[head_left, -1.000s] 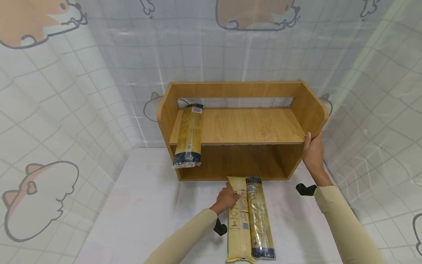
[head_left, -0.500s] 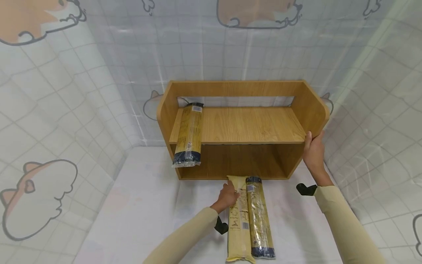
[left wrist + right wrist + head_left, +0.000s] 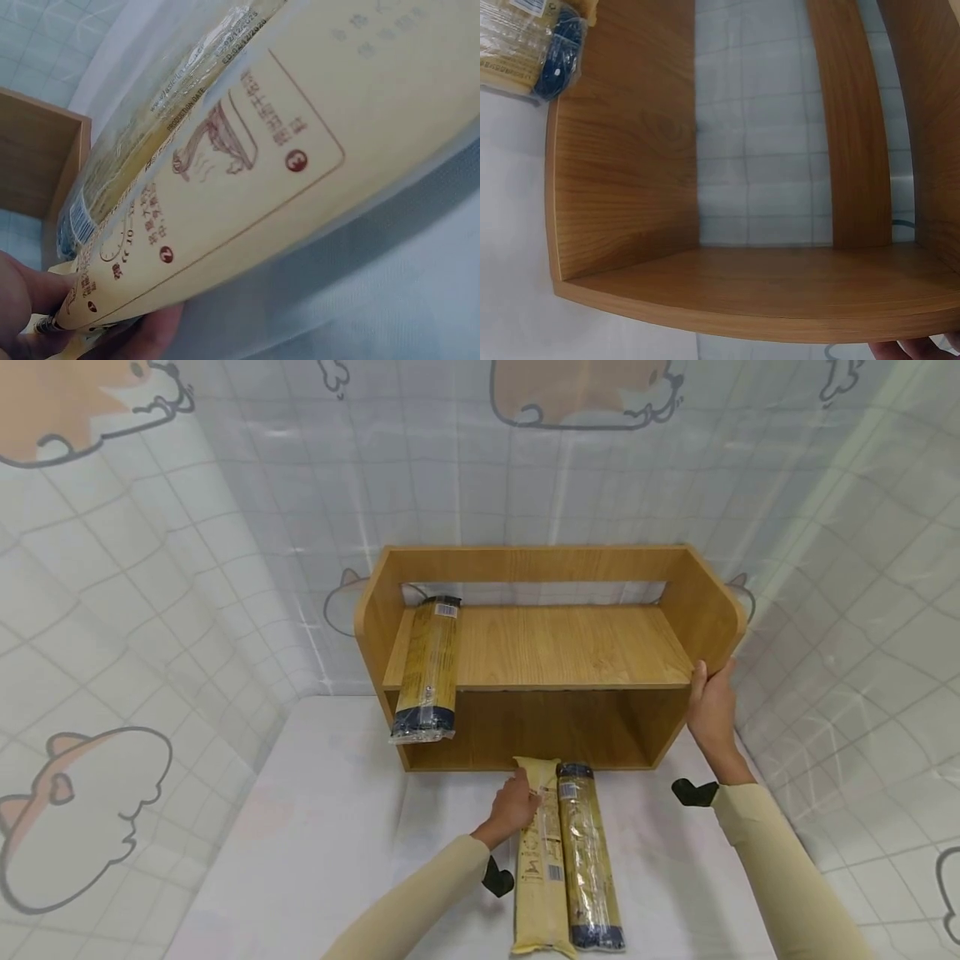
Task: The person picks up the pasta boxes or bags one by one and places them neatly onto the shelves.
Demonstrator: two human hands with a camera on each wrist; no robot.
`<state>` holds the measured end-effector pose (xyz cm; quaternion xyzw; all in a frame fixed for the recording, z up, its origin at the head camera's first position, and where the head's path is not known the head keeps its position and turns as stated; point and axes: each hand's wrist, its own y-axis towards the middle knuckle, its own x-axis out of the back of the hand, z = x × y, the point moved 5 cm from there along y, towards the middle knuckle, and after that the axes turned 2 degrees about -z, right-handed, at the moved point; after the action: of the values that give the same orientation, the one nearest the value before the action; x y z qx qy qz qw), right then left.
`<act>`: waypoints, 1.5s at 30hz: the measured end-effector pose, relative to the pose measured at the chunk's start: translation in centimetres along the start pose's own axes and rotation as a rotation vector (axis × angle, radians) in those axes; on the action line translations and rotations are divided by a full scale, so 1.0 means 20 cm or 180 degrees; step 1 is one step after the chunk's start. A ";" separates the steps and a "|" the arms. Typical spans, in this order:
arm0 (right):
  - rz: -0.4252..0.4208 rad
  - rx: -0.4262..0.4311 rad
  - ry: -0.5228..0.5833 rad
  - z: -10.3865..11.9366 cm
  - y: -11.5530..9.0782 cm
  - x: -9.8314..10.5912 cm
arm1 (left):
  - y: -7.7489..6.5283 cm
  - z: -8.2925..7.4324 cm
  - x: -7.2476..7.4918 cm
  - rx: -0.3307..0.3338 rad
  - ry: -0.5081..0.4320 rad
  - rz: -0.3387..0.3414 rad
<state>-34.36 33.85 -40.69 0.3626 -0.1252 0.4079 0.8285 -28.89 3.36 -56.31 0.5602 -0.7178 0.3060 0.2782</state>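
Observation:
My left hand (image 3: 513,802) pinches the left side of a long cream noodle packet (image 3: 542,877) near its far end. In the left wrist view the thumb lies over the packet's printed face (image 3: 225,165) and other fingers (image 3: 156,330) go under it. Right beside this packet lies a yellow, clear-wrapped packet with dark blue ends (image 3: 589,860). My right hand (image 3: 712,710) grips the front edge of the right side panel of a wooden two-tier shelf (image 3: 570,647); in the right wrist view only fingertips (image 3: 922,348) show at the panel's edge.
Another yellow packet with blue ends (image 3: 427,668) lies on the upper board at the left, its near end jutting past the front edge. Below that board is the lower compartment (image 3: 555,727). White cloth (image 3: 322,827) covers the table, and grid-patterned curtains (image 3: 480,485) enclose it.
The cream packet's far end has shifted slightly left and toward the shelf with my left hand, opening a small gap beside the yellow packet. My right hand keeps its hold on the shelf.

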 end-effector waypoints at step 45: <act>-0.0040 -0.0037 0.0032 0.00 0.00 -0.01 | -0.03 -0.24 0.22 -0.1381 -0.0639 -0.0481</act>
<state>-34.47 33.75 -40.75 0.3564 -0.1211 0.4037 0.8339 -29.01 4.17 -49.84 0.5670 -0.7467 0.0659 0.3413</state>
